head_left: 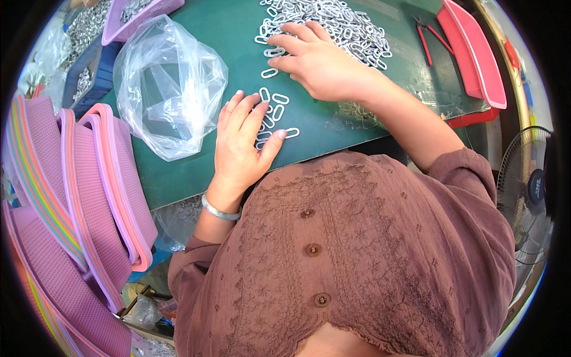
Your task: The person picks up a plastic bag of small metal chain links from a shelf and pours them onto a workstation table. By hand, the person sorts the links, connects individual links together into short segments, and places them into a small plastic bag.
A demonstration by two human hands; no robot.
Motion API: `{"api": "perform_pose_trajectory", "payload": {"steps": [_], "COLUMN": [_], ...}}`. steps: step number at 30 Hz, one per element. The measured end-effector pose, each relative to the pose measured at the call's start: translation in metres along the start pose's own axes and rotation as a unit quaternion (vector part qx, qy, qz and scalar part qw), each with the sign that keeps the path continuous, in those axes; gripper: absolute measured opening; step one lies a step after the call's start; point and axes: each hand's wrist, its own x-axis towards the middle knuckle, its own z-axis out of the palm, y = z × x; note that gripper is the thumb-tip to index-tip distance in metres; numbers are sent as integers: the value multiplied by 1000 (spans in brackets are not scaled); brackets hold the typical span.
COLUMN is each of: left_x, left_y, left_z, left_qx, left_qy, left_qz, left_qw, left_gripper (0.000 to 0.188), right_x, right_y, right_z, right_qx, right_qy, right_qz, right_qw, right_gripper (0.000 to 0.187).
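A heap of silvery oval metal links (351, 33) lies at the far side of the green tabletop (196, 178). My right hand (318, 62) rests over the heap's near left edge, fingers spread and touching links there. Closer to me, several loose oval links (277, 110) lie in a small group. My left hand (241, 140) lies along the left side of this group, fingers stretched out, its thumb beside a link at the near right. Some links are partly hidden under the left fingers. Neither hand grips anything that I can see.
An open clear plastic bag (169, 89) stands left of my left hand. Purple baskets (98, 196) are stacked at the left edge, near a blue bin (89, 71). Red-handled pliers (429, 38) and a pink basket (470, 53) sit far right. A fan (526, 190) stands at right.
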Motion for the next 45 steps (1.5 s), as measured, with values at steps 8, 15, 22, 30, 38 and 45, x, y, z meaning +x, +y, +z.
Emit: {"api": "perform_pose_trajectory", "payload": {"steps": [8,15,22,30,38,45], "left_x": [4,3,0,-1,-1,1], "left_y": [9,7,3,2,1,3], "left_z": [-4,-1,0,1,2,0], "left_qx": [76,58,2,-13,-13,-25], "left_qy": [-82,-103,-57,-44,-38,-32], "left_qz": [-7,10,19,20,21,6], "left_qw": [994,993,998,999,999,999], "left_gripper": [66,41,34,28,27,30], "right_x": [5,5,10,6,12,17], "right_y": [0,2,-3,-7,-1,-5], "right_z": [-8,-4,1,0,5,17], "right_qx": [-35,-7,33,121,103,121], "right_qy": [-13,-27,-19,16,46,41], "right_qz": [36,41,16,-58,-40,-13], "right_qw": [999,999,999,991,993,992], "right_gripper": [28,25,16,7,10,5]}}
